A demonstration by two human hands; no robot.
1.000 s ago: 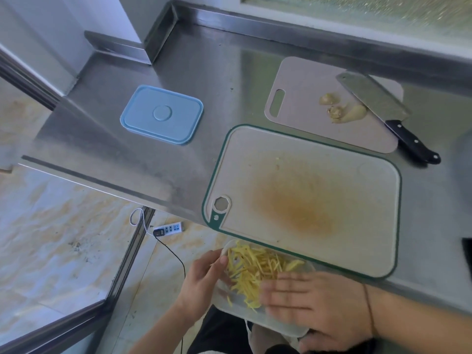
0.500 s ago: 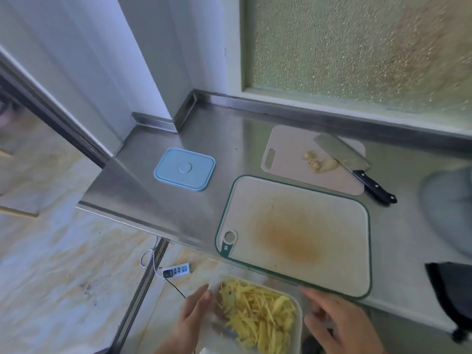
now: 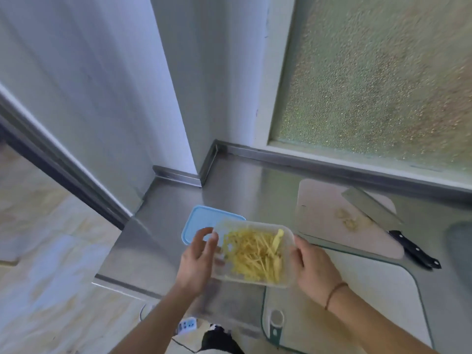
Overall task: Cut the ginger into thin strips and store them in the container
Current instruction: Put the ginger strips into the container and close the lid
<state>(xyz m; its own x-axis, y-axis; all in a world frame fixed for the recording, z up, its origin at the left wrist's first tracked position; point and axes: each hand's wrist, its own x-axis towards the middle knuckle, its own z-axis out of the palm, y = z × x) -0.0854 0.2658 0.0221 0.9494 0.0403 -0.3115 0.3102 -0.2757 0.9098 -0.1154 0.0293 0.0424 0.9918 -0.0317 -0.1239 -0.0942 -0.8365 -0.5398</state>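
Note:
A clear plastic container full of yellow ginger strips is held up over the steel counter, between both hands. My left hand grips its left end and my right hand grips its right end. The container's light blue lid lies flat on the counter just behind it, partly hidden by the container. Leftover ginger pieces sit on the small pink board at the back right.
A large green-rimmed cutting board lies under my right forearm. A cleaver with a black handle rests on the pink board. The steel counter ends at a wall corner on the left; a frosted window is behind. A power strip lies on the floor.
The container has come up from below the counter edge to above the counter, near the lid. My right hand moved from over the strips to the container's right end. The view tilted upward.

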